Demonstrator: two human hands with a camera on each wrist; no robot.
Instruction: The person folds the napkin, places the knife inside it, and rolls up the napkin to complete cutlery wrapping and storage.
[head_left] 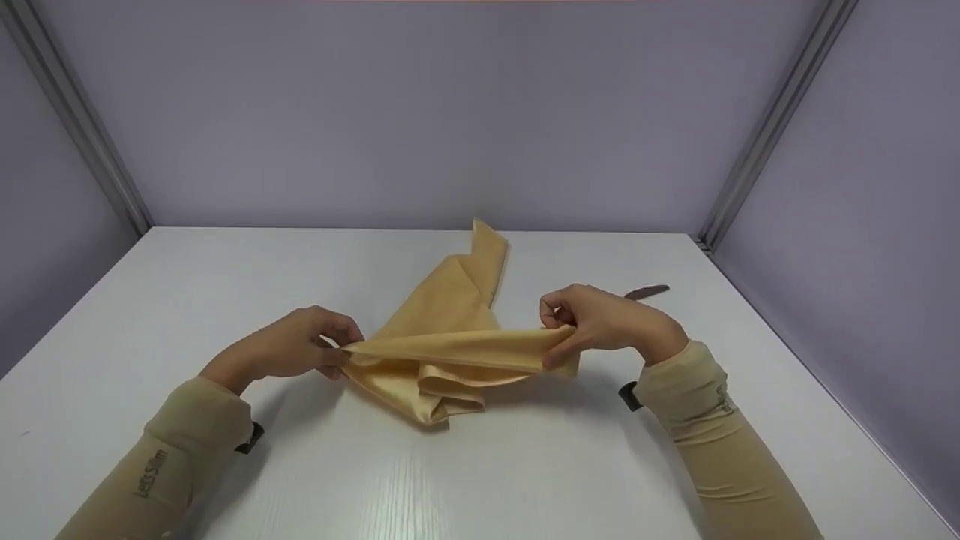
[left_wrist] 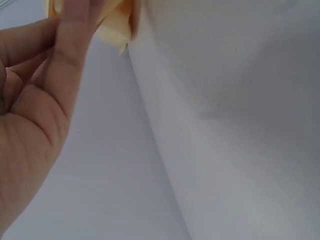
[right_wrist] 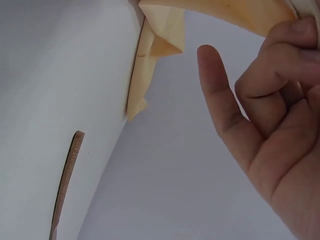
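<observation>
Both hands on the yellow cloth, mid-table. Left hand pinches the cloth's left end, right hand pinches the right end; the folded edge is stretched between them, lifted just off the table. The rest of the cloth lies on the table, trailing away toward the back wall. A thin brown stick lies on the table just beyond the right hand, well apart from the cloth.
</observation>
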